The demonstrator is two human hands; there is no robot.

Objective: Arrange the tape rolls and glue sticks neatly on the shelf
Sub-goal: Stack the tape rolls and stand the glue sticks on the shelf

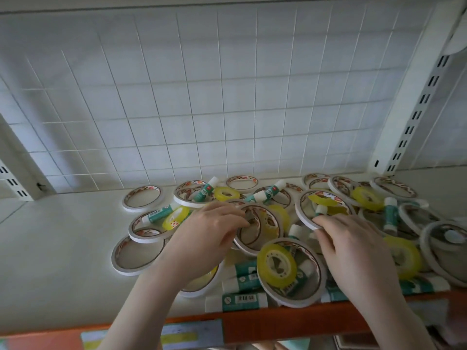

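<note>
White wire grid (pixel 202 97) backs a pale shelf (pixel 63 248) with an orange front edge (pixel 278 322), and nearly all the stock lies in one loose heap on its right half.

Both hands are in that heap. The left hand (pixel 202 238) has its fingers curled over the rim of a large white tape ring (pixel 257 231) tilted up near the middle of the pile, gripping it. The right hand (pixel 353 248) pinches the near edge of another big white ring (pixel 326 208), which leans up with a yellow roll and a glue stick lying inside its hoop.

Around the hands, wide white tape rolls overlap at all angles, small yellow tape rolls (pixel 276 265) sit on or inside them, and green-and-white glue sticks (pixel 242 301) lie crosswise, several along the front edge. A few white rings toward the left (pixel 142 198) lie flat and apart from the heap, but in no clear row or stack.

By my reading, the task is barely begun: no sorted group, stack or line shows anywhere, and the three kinds are still mixed. Separating the rings, yellow rolls and glue sticks all remains.

No bin, tray or box is visible on the shelf; only the bare left part of it offers room to lay things out.
</note>
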